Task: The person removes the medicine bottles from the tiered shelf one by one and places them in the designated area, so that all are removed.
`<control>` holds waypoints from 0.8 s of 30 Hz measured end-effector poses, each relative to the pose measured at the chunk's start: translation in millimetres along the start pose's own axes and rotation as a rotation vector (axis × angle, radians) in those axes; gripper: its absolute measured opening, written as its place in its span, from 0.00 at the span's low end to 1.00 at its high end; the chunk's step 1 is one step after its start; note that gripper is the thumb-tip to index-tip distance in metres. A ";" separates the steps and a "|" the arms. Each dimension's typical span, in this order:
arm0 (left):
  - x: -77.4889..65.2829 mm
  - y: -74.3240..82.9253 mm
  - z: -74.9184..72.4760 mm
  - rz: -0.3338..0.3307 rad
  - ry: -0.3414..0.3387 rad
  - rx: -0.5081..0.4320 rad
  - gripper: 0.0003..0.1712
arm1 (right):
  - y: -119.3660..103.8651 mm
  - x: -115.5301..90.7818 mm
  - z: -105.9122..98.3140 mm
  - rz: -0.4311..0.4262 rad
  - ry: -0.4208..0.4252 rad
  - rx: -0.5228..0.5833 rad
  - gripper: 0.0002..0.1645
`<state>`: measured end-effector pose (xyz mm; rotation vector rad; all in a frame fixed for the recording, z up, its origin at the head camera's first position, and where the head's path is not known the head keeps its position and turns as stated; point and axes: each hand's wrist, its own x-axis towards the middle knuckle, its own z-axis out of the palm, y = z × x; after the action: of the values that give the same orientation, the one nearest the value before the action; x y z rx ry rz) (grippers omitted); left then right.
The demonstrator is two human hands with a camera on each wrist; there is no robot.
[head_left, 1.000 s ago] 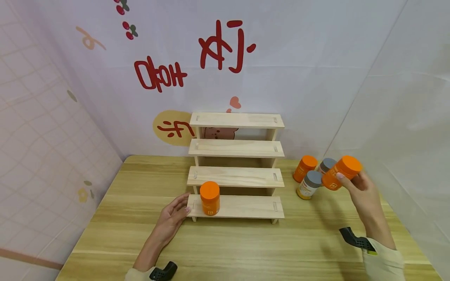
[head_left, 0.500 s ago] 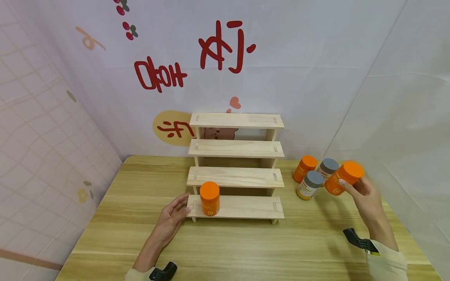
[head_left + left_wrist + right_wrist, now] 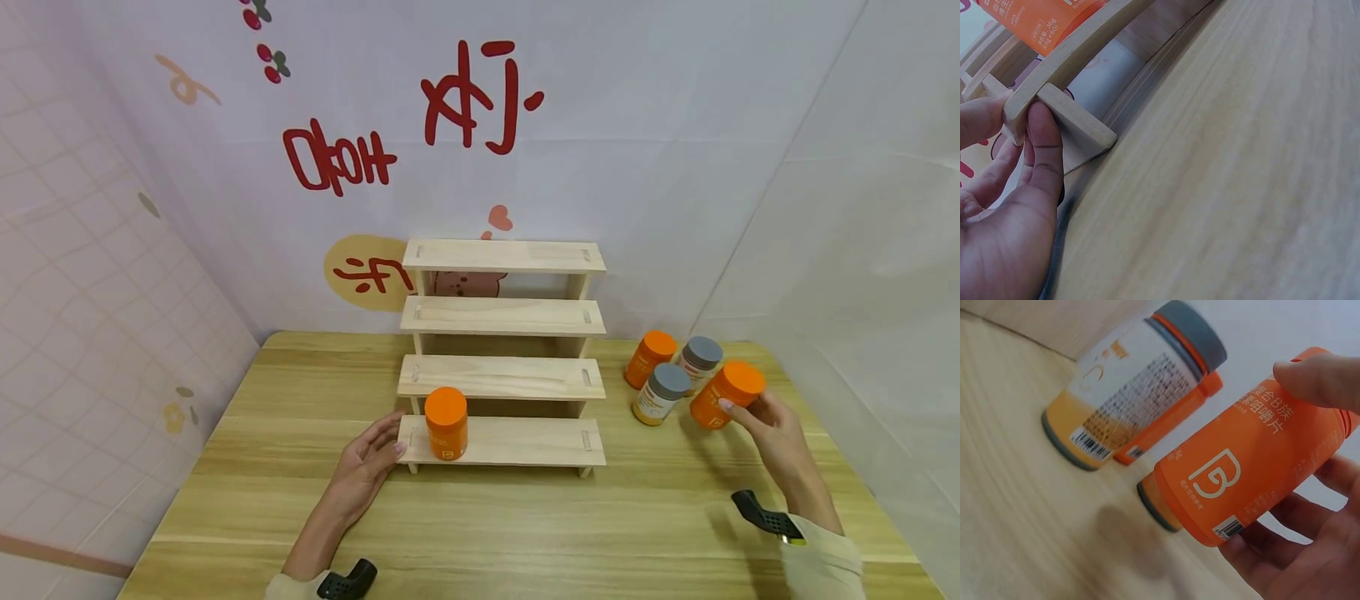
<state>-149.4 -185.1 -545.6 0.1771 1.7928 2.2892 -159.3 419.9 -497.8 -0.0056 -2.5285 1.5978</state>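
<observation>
My right hand (image 3: 772, 429) grips an orange vitamin bottle (image 3: 726, 397), thumb on the near side and fingers round the back. In the right wrist view the bottle (image 3: 1235, 456) tilts, its white B logo facing the camera, its base close over the table. My left hand (image 3: 369, 467) pinches the left end of the lowest board of a stepped wooden display rack (image 3: 510, 442). In the left wrist view the fingers and thumb close on that board's corner (image 3: 1029, 100), just by its leg. Another orange vitamin bottle (image 3: 447, 425) stands upright on the lowest step, near its left end.
Beside the held bottle stand a grey-capped bottle (image 3: 662, 395), a second grey-capped bottle (image 3: 701, 358) behind it, and an orange bottle (image 3: 651, 360). The rack's three upper steps rise toward the printed back wall (image 3: 675, 167). A white side wall (image 3: 870, 333) borders the wooden table (image 3: 525, 533).
My right hand has lowered the orange bottle toward the table, at the right of the grey-capped bottles. The left hand stays at the rack's end.
</observation>
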 end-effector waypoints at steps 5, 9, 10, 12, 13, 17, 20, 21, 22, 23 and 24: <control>0.3 -0.1 -0.4 0.007 -0.015 -0.001 0.40 | 9.9 1.3 0.9 -0.004 -0.003 0.030 0.27; 0.7 -1.4 -1.5 0.021 -0.027 -0.010 0.40 | 17.5 3.6 2.7 -0.013 -0.017 0.067 0.28; 0.5 -1.7 -1.9 0.024 -0.029 -0.012 0.40 | 19.1 4.0 3.5 -0.012 -0.022 0.075 0.29; 0.2 -2.1 -2.4 0.028 -0.032 -0.014 0.40 | 21.6 4.5 4.6 0.001 -0.029 0.038 0.30; 0.2 -2.3 -2.5 0.028 -0.030 -0.014 0.39 | 22.5 4.6 5.1 0.008 -0.032 0.015 0.31; 0.2 -1.9 -1.8 0.018 -0.022 -0.002 0.39 | 25.4 3.7 6.3 0.045 -0.038 -0.080 0.33; 0.4 -1.1 -1.0 0.009 -0.017 0.004 0.39 | 26.4 3.1 7.2 0.049 -0.044 -0.099 0.36; 0.4 -0.9 -0.9 0.008 -0.017 0.005 0.39 | 26.4 2.8 7.5 0.047 -0.045 -0.105 0.36; 0.3 -0.5 -0.6 0.009 -0.017 0.006 0.39 | 26.1 2.5 7.7 0.048 -0.046 -0.110 0.36; 0.1 -0.3 -0.7 0.006 -0.017 0.005 0.39 | 25.8 2.1 7.6 0.050 -0.052 -0.114 0.36; 0.0 -0.3 -0.8 0.006 -0.016 0.007 0.39 | 25.2 1.5 7.6 0.051 -0.053 -0.119 0.37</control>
<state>-149.6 -185.8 -546.0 0.2011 1.7951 2.2798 -163.8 424.1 -523.5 -0.0421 -2.6812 1.4817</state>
